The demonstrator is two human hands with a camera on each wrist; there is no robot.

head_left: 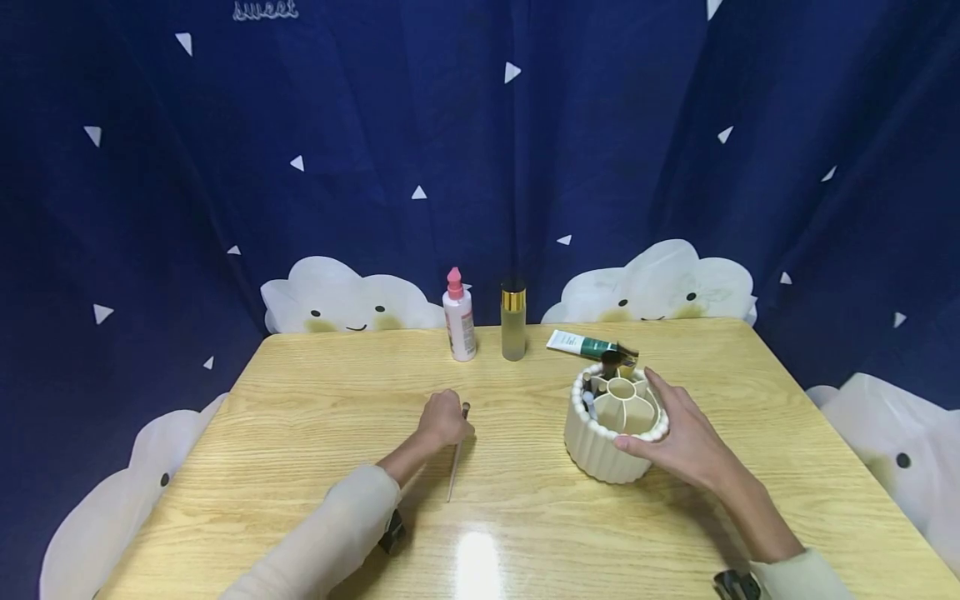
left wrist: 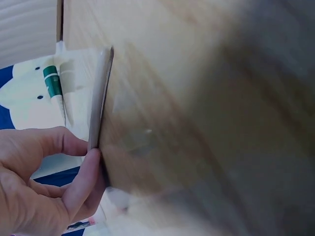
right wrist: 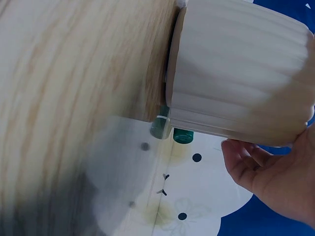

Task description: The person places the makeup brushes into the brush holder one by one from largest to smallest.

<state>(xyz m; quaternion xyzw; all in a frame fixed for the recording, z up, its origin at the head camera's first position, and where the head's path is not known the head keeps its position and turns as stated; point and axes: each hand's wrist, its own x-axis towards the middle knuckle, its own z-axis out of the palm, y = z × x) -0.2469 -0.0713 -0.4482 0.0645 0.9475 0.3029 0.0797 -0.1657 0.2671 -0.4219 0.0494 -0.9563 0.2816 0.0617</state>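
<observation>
A slim makeup brush (head_left: pixel 456 462) is pinched between the thumb and fingers of my left hand (head_left: pixel 446 418), low over the middle of the table. In the left wrist view the pale brush handle (left wrist: pixel 100 98) rises from those fingertips, and its other end is hidden behind them. My right hand (head_left: pixel 686 440) grips a round cream organizer (head_left: pixel 603 454) with ribbed sides and a beaded rim, thumb at the near edge and fingers along the right side. Several brushes (head_left: pixel 609 363) stand in its left and back compartments. In the right wrist view, curled fingers (right wrist: pixel 241 160) meet the organizer's ribbed wall (right wrist: pixel 241 73).
Toward the back of the wooden table (head_left: pixel 315 417) stand a white bottle with a pink top (head_left: pixel 460 325) and a clear bottle with a gold cap (head_left: pixel 513 323). A green and white tube (head_left: pixel 581 344) lies behind the organizer. A dark blue curtain (head_left: pixel 375 125) hangs beyond the table.
</observation>
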